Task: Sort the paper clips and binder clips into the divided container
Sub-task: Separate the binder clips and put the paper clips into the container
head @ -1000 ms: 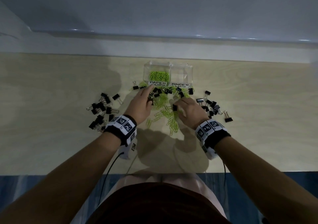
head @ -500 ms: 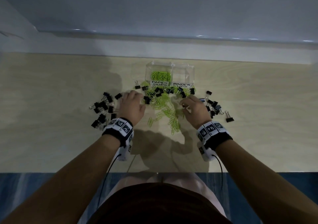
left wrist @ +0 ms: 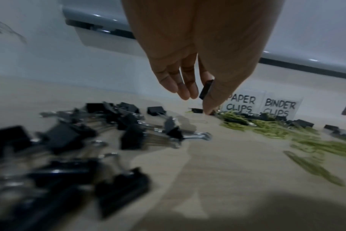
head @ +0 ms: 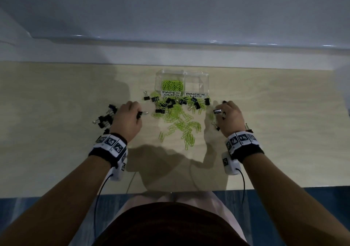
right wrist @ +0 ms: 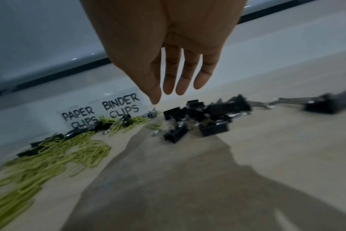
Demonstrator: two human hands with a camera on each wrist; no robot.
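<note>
Early in the sort. Divided container [head: 182,83] near the far edge of the worktop [head: 56,151], about mid-width: compartment labelled PAPER CLIPS holds a layer of green paper clips [head: 172,85]; compartment labelled BINDER CLIPS looks bare, though clear walls and glare leave that unsure.

Still loose: mixed heap of green paper clips [head: 180,124] and black binder clips [head: 170,103] just in front of the container, paper clips trailing toward the near edge. Separate pile of binder clips [head: 106,120] toward the left edge, another by the right wrist [right wrist: 203,120]. Bulk of both kinds left to move.

Left hand [head: 127,121], fingers curled, thumb and forefinger pinching one black binder clip [left wrist: 206,89] above the worktop. Right hand [head: 230,121]: head view suggests a binder clip [head: 217,111] at the fingers, wrist view shows fingers [right wrist: 185,78] hanging fairly straight over the pile; grip cannot be told.

Wrist views smeared. Right pile mostly hidden under the hand in head view. Clip counts unreadable.
</note>
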